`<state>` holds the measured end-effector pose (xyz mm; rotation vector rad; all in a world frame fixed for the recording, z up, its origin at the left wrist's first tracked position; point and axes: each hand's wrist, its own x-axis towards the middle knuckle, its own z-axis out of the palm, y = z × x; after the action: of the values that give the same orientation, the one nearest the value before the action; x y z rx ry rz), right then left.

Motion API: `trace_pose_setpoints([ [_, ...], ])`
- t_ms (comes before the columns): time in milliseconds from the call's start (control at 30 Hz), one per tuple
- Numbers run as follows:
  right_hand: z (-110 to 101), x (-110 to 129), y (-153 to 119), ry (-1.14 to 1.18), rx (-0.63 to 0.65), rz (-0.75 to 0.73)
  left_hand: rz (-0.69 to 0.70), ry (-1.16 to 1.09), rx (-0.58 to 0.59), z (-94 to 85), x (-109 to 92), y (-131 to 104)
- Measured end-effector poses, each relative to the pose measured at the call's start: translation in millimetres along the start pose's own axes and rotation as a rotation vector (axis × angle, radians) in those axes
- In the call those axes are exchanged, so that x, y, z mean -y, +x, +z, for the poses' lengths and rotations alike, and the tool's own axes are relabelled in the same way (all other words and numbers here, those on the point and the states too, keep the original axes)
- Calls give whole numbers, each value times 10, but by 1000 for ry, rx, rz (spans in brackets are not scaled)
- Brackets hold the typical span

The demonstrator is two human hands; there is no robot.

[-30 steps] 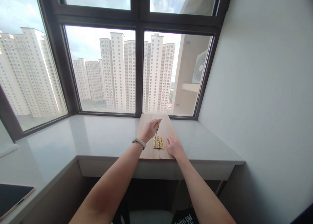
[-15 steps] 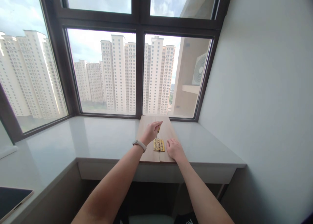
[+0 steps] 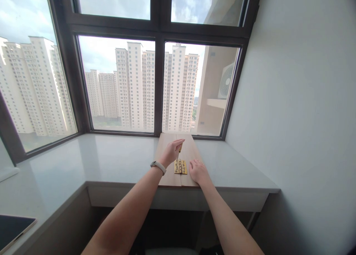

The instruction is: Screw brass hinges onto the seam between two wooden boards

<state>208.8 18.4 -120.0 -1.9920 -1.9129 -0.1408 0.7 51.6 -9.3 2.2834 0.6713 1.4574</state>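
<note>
My left hand [image 3: 171, 153], with a pale watch [image 3: 158, 166] on its wrist, is closed around a small screwdriver [image 3: 180, 149]. Its yellowish handle shows under the fingers, and the thin shaft slants down to the upper left part of a gold hinge [image 3: 180, 167]. The hinge lies opened flat across the seam between two light wooden boards [image 3: 168, 180], with dark marks on both leaves. Just right of the hinge, my right hand [image 3: 198, 171] rests on the right board, fingers lying against the wood, holding nothing that I can see.
The boards lie on a white windowsill counter [image 3: 125, 158] and reach the dark window frame [image 3: 159, 99]. A white wall [image 3: 292, 99] rises on the right. A dark flat device [image 3: 15, 229] sits at the lower left. The counter's front edge runs just below the boards.
The view has tilted slightly, so everything sits a little lower. Both hands, the screwdriver and the hinge keep nearly the same places relative to each other.
</note>
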Motion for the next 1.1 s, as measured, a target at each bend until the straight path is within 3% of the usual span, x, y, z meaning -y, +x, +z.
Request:
trace_pose_setpoints([
  [267, 2, 8, -7, 30, -13, -11, -52, -3, -67, -6, -15, 6],
  [667, 31, -16, 13, 30, -24, -26, -26, -12, -46, 8, -18, -8],
  [867, 20, -9, 7, 39, -22, -25, -22, 1, -90, -7, -40, 11],
  [1100, -10, -3, -9, 41, -24, -27, 1, 18, -48, -44, -76, -16],
])
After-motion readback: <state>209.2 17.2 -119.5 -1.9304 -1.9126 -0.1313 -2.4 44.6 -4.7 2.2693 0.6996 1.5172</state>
